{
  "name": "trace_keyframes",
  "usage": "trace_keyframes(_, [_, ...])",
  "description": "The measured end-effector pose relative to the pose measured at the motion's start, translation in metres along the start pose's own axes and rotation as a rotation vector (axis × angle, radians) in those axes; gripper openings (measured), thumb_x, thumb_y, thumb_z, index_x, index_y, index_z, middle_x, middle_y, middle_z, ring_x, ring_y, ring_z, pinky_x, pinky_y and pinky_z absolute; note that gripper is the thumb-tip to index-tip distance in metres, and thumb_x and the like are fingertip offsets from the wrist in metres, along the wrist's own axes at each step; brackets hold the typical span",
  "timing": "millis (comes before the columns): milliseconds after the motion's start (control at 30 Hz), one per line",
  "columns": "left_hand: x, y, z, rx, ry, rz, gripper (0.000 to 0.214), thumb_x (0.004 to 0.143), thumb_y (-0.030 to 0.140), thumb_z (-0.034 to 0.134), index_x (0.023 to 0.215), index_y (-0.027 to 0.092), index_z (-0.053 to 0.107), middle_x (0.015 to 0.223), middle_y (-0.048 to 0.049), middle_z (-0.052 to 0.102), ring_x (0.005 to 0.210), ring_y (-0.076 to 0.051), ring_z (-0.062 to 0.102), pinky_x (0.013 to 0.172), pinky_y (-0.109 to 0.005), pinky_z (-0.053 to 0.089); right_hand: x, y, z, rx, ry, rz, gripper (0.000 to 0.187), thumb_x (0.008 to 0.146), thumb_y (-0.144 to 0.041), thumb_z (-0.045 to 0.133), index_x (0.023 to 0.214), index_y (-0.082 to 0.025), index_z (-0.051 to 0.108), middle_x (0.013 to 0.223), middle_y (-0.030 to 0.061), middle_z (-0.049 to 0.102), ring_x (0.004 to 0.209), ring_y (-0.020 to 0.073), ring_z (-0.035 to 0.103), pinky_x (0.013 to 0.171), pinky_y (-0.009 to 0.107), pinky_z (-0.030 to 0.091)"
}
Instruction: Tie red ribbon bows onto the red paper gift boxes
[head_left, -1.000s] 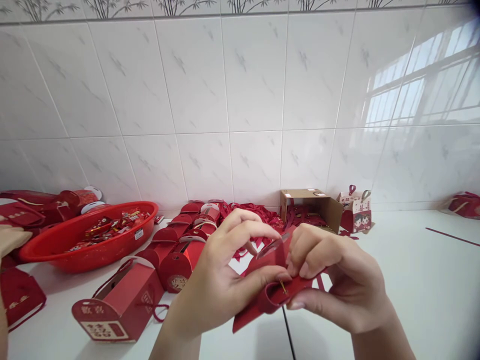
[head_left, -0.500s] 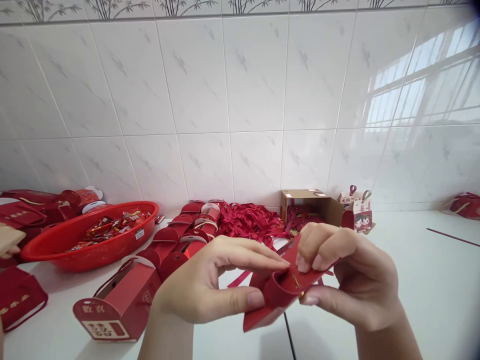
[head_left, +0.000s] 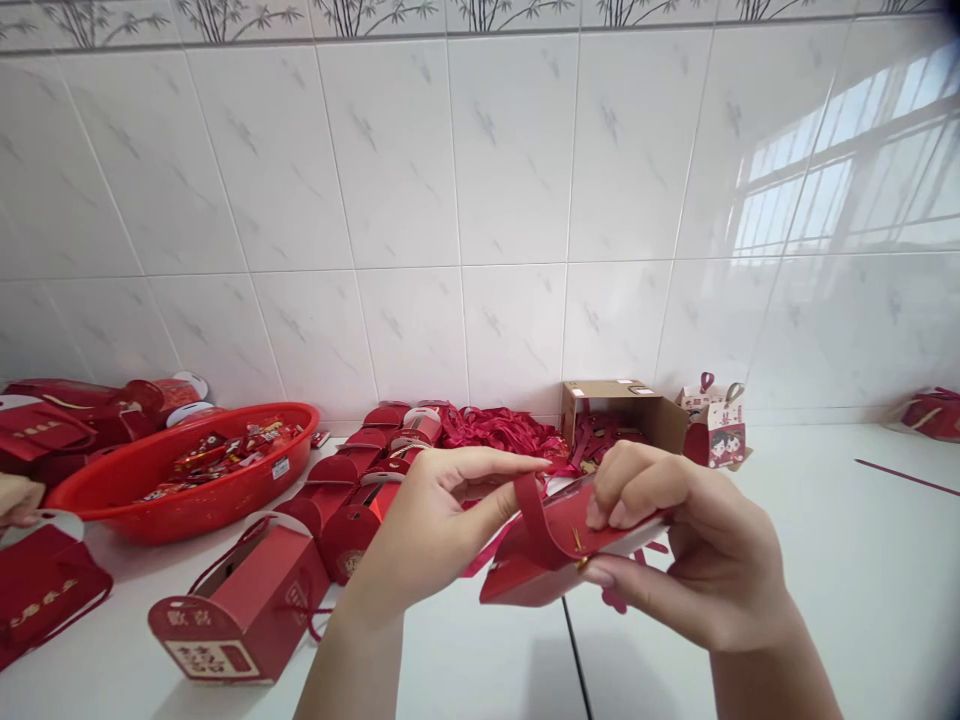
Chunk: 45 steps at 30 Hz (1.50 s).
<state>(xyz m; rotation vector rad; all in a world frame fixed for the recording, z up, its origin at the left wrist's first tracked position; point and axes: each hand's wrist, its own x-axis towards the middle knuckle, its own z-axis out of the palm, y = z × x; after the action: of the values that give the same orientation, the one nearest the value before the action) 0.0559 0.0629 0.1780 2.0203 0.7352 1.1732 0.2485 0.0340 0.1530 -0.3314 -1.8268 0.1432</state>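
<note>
A small red gift box (head_left: 517,575) hangs tilted in front of me, above the table. My right hand (head_left: 682,540) grips its right end, fingertips on top and thumb beneath. A thin gold split pin (head_left: 577,540) pokes up near those fingertips. From the box rises a looped red strap (head_left: 531,515). My left hand (head_left: 457,520) is closed about this strap, fingers stretched over it; the thumb tip is hidden behind the loop. Below and behind the right hand, dark pink ribbon ends show.
At left stands a finished-looking red box (head_left: 247,610) with a cord handle. Behind it are a red basin (head_left: 202,515) of wrapped sweets, rows of red boxes (head_left: 352,490), a ribbon heap (head_left: 510,432) and an open carton (head_left: 660,415). Another person's hand (head_left: 19,500) holds a red bag (head_left: 45,590).
My left hand has shifted up, its thumb moving from the box's side to behind the strap, which now stands up. The box has turned slightly. The other person's bag moved right.
</note>
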Motion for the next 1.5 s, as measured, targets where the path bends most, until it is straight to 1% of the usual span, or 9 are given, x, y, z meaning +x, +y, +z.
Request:
trace_keyframes(133, [-0.001,0.002,-0.001,-0.157,0.055,0.003,0.016,0.083,0.022,0.065,0.096,0.022,0.075,0.088,-0.0061,0.077,0.082,-0.019,0.072,0.071,-0.025,0.061,0.001,0.0,0.001,-0.027,-0.005,-0.015,0.024,0.072,-0.013,0.072,0.086,-0.022,0.054,0.072,0.0018,0.058,0.059,0.0154,0.055,0.049,0.029,0.047])
trace_keyframes(300, [-0.008,0.005,0.003,-0.344,0.074,0.004,0.017,0.08,0.014,0.069,0.093,0.025,0.073,0.085,-0.0013,0.076,0.08,-0.015,0.072,0.071,-0.021,0.061,0.001,0.0,0.002,-0.024,-0.006,-0.011,0.024,0.073,-0.014,0.072,0.086,-0.022,0.053,0.072,0.0019,0.058,0.058,0.0148,0.055,0.048,0.028,0.047])
trace_keyframes(433, [-0.012,0.01,0.007,-0.3,0.07,0.017,0.014,0.079,0.011,0.069,0.083,0.024,0.074,0.077,-0.0012,0.075,0.071,-0.014,0.072,0.062,-0.017,0.06,0.0,0.001,0.002,-0.026,-0.002,-0.015,0.025,0.072,-0.013,0.072,0.087,-0.022,0.053,0.072,0.0023,0.059,0.062,0.0162,0.057,0.051,0.029,0.048])
trace_keyframes(667, [-0.017,0.013,0.012,-0.266,0.039,0.011,0.015,0.079,0.013,0.069,0.084,0.026,0.076,0.078,-0.0003,0.076,0.07,-0.015,0.072,0.059,-0.02,0.062,0.001,0.002,0.002,-0.018,0.008,-0.017,0.025,0.072,-0.012,0.072,0.087,-0.022,0.054,0.073,0.0027,0.06,0.064,0.017,0.058,0.053,0.03,0.049])
trace_keyframes(767, [-0.019,0.013,0.011,-0.246,0.04,0.024,0.017,0.079,0.012,0.069,0.086,0.026,0.076,0.08,0.0001,0.076,0.072,-0.015,0.073,0.063,-0.019,0.062,0.001,0.001,0.002,-0.022,0.012,-0.013,0.025,0.072,-0.012,0.072,0.086,-0.021,0.054,0.073,0.0027,0.06,0.063,0.017,0.058,0.052,0.03,0.049])
trace_keyframes(1033, [-0.022,0.014,0.009,-0.123,0.032,0.145,0.025,0.078,0.006,0.068,0.09,0.026,0.075,0.082,0.002,0.076,0.072,-0.013,0.071,0.065,-0.018,0.06,0.001,0.003,0.002,0.01,0.008,-0.013,0.027,0.072,-0.009,0.073,0.087,-0.02,0.053,0.074,0.0029,0.059,0.064,0.0156,0.056,0.051,0.028,0.047])
trace_keyframes(1233, [-0.024,0.013,0.006,-0.062,-0.013,0.311,0.031,0.078,0.0,0.064,0.094,0.025,0.073,0.079,0.0025,0.075,0.067,-0.01,0.069,0.061,-0.016,0.057,0.0,0.002,0.0,0.049,0.001,-0.009,0.026,0.073,-0.006,0.071,0.086,-0.019,0.052,0.075,0.0021,0.058,0.065,0.0141,0.056,0.053,0.027,0.047])
trace_keyframes(1300, [-0.024,0.014,0.006,-0.054,-0.024,0.345,0.03,0.077,0.0,0.064,0.095,0.023,0.072,0.083,0.0004,0.074,0.071,-0.011,0.069,0.064,-0.018,0.057,0.0,0.002,0.0,0.043,0.007,-0.011,0.027,0.072,-0.005,0.071,0.086,-0.019,0.052,0.075,0.002,0.058,0.066,0.0142,0.056,0.053,0.027,0.046])
trace_keyframes(1500, [-0.021,0.01,0.004,-0.189,-0.09,0.252,0.02,0.077,0.003,0.065,0.088,0.02,0.065,0.084,-0.0027,0.069,0.078,-0.015,0.066,0.069,-0.026,0.058,-0.002,0.003,0.0,-0.027,0.072,-0.105,0.029,0.071,-0.006,0.072,0.089,-0.019,0.054,0.074,0.0021,0.058,0.064,0.0159,0.056,0.057,0.034,0.048])
